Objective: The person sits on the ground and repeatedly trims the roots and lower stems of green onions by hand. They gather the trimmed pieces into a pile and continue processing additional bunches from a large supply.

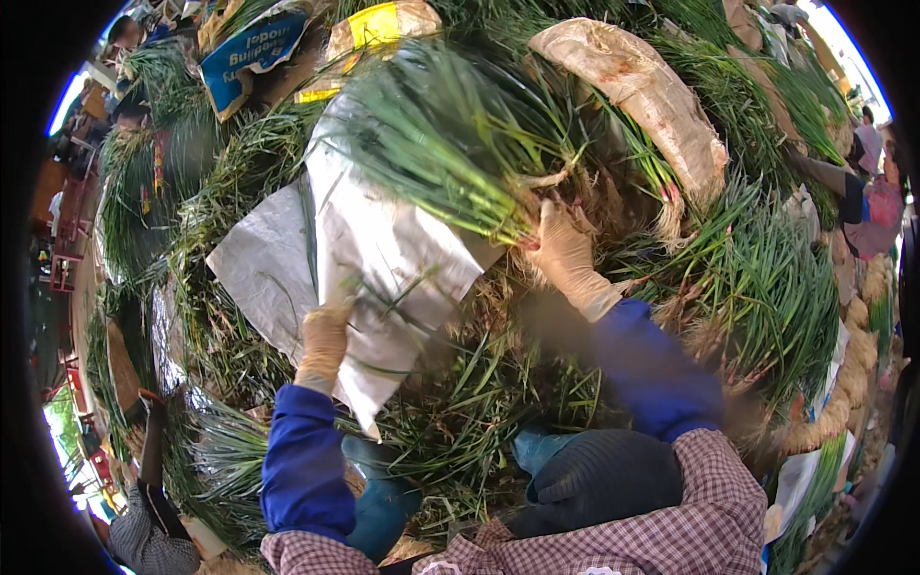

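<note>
My right hand (pixel 568 259), in a tan glove, is closed around the root end of a bunch of green onions (pixel 445 151) whose leaves fan out to the upper left. My left hand (pixel 323 341), gloved too, grips the left edge of a whitish sheet (pixel 381 251). Part of the bunch's leaves lies over the top of that sheet. Another greyish sheet part (pixel 266 259) spreads to the left. Right of the bunch, a brown-stained sheet (pixel 632 93) wraps more onions, with roots showing at its lower end.
Loose onions (pixel 762 287) are heaped at the right. Cut leaves (pixel 489 402) litter the ground between my boots (pixel 381 503). A blue printed sheet (pixel 251 57) lies at the upper left. A co-worker (pixel 151 532) is at the lower left; others are at the far right.
</note>
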`<state>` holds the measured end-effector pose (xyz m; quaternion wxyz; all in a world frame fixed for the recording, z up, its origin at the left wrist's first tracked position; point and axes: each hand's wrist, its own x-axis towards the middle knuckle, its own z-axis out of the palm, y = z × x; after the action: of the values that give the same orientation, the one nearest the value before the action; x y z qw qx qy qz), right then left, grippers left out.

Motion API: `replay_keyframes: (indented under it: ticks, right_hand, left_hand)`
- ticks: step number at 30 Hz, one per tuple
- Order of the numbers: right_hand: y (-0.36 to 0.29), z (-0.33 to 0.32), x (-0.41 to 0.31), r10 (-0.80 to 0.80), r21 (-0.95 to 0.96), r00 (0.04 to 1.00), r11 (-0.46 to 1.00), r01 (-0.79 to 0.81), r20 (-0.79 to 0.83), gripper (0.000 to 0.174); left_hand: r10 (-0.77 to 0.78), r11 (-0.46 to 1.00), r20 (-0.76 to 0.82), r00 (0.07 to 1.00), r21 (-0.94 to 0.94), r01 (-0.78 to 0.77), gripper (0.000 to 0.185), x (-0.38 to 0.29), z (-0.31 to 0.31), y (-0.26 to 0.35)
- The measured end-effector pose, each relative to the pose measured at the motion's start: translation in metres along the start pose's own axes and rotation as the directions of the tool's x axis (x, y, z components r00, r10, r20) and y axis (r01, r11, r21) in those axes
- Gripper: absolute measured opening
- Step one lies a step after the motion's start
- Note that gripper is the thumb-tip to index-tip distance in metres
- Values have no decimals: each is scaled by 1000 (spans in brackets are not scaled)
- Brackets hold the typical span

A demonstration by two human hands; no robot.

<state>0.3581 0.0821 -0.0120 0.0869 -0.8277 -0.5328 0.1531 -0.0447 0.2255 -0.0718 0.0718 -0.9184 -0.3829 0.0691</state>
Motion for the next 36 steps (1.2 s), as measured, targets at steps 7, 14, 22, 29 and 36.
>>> replay_keyframes:
  ticks: [7, 14, 22, 29, 36]
  right_hand:
    - [-14, -30, -9, -38, -242, 978, 970, -12, -203, 50]
    - [12, -20, 19, -226, 279, 961, 923, 264, -160, 44]
    - [-49, -19, -73, -285, 301, 850, 845, 441, -443, 23]
    - [-57, -8, -124, -453, 771, 839, 634, 66, 300, 36]
    - [-56, 45, -106, -571, 907, 733, 393, -152, 370, 47]
  left_hand:
    - [-341, 665, 206, 917, -636, 390, 58, -62, 46, 4]
    - [-433, 793, 86, 897, -437, 424, 45, -32, -5, -93]
    - [-108, 250, -68, 992, -967, -39, 26, -36, -182, 73]
    - [75, -870, 249, 965, -456, 186, 32, -61, -98, 184]
    - [251, -778, 301, 920, -503, 377, 36, -83, -90, 183]
